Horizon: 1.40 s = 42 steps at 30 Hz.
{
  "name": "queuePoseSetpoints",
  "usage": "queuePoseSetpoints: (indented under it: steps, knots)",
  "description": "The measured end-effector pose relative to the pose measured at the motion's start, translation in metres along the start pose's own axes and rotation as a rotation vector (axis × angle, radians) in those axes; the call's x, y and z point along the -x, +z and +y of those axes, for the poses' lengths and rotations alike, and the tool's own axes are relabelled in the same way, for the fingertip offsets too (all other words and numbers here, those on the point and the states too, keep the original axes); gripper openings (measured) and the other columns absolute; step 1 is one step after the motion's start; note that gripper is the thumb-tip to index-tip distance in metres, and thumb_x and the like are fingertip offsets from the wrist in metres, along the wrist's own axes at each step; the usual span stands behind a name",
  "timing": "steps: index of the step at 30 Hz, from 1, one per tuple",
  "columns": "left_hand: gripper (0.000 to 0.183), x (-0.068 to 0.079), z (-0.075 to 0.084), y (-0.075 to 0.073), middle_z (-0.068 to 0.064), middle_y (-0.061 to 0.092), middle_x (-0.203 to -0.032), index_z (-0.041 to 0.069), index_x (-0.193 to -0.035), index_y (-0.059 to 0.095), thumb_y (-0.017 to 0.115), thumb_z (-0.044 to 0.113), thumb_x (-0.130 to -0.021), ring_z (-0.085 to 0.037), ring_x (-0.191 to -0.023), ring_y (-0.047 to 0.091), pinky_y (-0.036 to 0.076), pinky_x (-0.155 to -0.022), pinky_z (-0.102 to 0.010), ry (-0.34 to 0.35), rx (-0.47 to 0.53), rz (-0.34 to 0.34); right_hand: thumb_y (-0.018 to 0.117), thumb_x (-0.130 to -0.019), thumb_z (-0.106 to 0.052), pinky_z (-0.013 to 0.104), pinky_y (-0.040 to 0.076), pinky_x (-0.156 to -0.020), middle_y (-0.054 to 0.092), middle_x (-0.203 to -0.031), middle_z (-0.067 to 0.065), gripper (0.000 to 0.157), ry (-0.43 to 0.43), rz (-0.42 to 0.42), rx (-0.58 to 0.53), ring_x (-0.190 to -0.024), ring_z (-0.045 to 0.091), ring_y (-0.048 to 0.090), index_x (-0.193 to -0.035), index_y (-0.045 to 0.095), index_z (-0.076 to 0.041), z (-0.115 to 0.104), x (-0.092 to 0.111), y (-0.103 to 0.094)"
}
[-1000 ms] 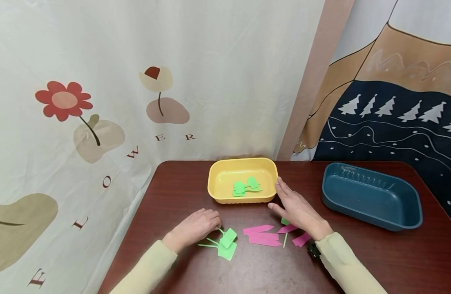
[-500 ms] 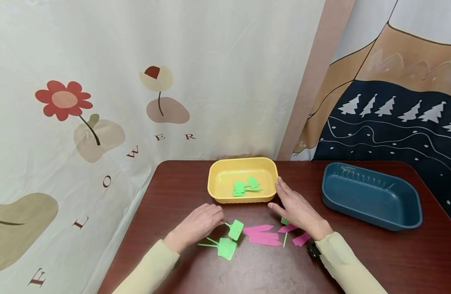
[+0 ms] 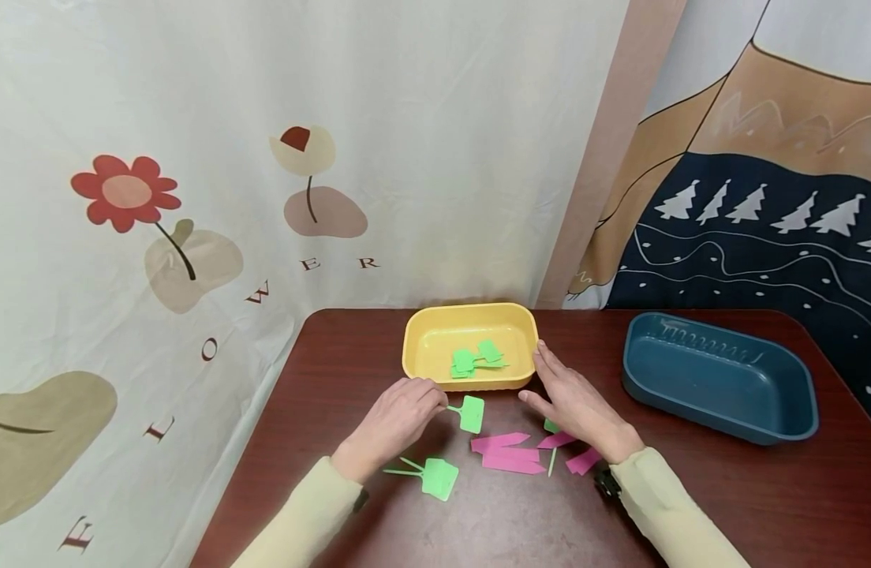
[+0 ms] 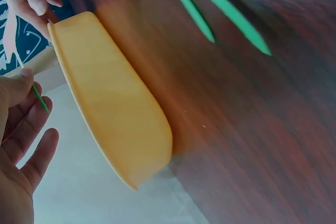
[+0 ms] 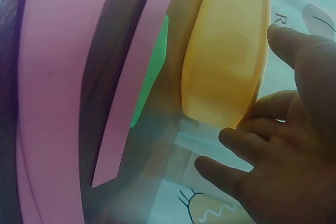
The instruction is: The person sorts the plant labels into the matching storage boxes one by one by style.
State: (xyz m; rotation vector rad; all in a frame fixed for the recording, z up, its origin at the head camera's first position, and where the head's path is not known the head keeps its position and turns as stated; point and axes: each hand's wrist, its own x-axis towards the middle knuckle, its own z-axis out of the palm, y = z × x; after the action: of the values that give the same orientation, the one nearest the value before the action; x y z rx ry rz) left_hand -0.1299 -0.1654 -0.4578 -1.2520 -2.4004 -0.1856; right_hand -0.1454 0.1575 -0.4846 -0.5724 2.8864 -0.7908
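One green tag [image 3: 472, 414] is held up by its thin stem, pinched between thumb and forefinger of the left hand [image 3: 398, 416], whose other fingers curve loosely away from it. Its flat head points right, just near of the yellow tray [image 3: 427, 351] and above the dark red-brown table [image 3: 499, 525]. Inside the tray, toward the right half of its floor, lies a small group of green tags [image 3: 464, 362].

The right hand [image 3: 577, 406] is spread, fingers nearly straight and thumb apart, holding nothing; its fingertips seem to touch the tray's right end, though how firmly is hard to tell.

On the near side, to the left, the loose tags [image 3: 439, 478] overlap, stems pointing left. To their right lie several pink strips [image 3: 512, 460] with pointed ends, some partly hidden by the right hand and forearm. A green stem [image 3: 552, 463] shows among them.

Well apart on the right stands a blue tray [image 3: 712, 422], set at a slant. Behind the table's far edge hangs a white curtain [image 3: 442, 158] printed with flowers.
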Motion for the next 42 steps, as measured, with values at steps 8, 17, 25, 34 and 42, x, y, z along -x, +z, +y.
queuePoseSetpoints:
  steps: [8, 17, 25, 34, 42]
  knots:
    - [0.012, -0.014, 0.001, 0.002, 0.003, 0.065, -0.095, 0.012, -0.098, 0.068, 0.079, 0.015, -0.092, -0.017, -0.088, 0.064, 0.052, -0.077, -0.031, -0.05, 0.001, 0.09, 0.068, -0.1, -0.043, 0.059, 0.038, -0.112, 0.016, -0.17, 0.022, 0.089, -0.014, 0.014, 0.009, -0.152, 0.04, 0.03, -0.162, 0.024, 0.004, 0.001, 0.001, 0.0]
    - [0.007, -0.031, 0.001, 0.003, 0.003, 0.065, -0.094, 0.012, -0.096, 0.068, 0.075, 0.01, -0.095, -0.018, -0.088, 0.064, 0.051, -0.08, -0.033, -0.123, 0.024, 0.11, 0.067, -0.1, -0.043, 0.058, 0.038, -0.112, 0.018, -0.17, 0.023, 0.088, -0.023, 0.022, 0.011, -0.152, 0.04, 0.03, -0.161, 0.025, 0.004, 0.001, 0.001, 0.0]
    - [0.007, -0.047, -0.003, 0.004, 0.003, 0.067, -0.091, 0.012, -0.093, 0.068, 0.074, 0.008, -0.096, -0.018, -0.085, 0.066, 0.051, -0.081, -0.036, -0.165, 0.032, 0.136, 0.067, -0.101, -0.043, 0.057, 0.037, -0.114, 0.016, -0.17, 0.021, 0.088, -0.019, 0.015, -0.002, -0.152, 0.039, 0.03, -0.162, 0.024, 0.003, 0.001, 0.001, 0.001]
    - [0.005, -0.06, -0.009, 0.01, 0.0, 0.067, -0.089, 0.011, -0.093, 0.069, 0.073, 0.009, -0.096, -0.02, -0.084, 0.066, 0.05, -0.084, -0.039, -0.228, -0.003, 0.092, 0.067, -0.101, -0.044, 0.058, 0.037, -0.114, 0.015, -0.171, 0.02, 0.088, -0.011, 0.01, -0.012, -0.152, 0.039, 0.029, -0.162, 0.023, 0.002, 0.0, 0.001, 0.0]
    - [0.01, -0.076, -0.016, 0.021, 0.001, 0.068, -0.084, 0.013, -0.088, 0.071, 0.071, 0.008, -0.097, -0.019, -0.08, 0.068, 0.052, -0.078, -0.041, -0.315, -0.041, 0.002, 0.066, -0.101, -0.044, 0.059, 0.036, -0.114, 0.014, -0.171, 0.02, 0.088, -0.004, 0.004, -0.011, -0.152, 0.04, 0.03, -0.162, 0.023, 0.003, 0.001, 0.001, 0.0]
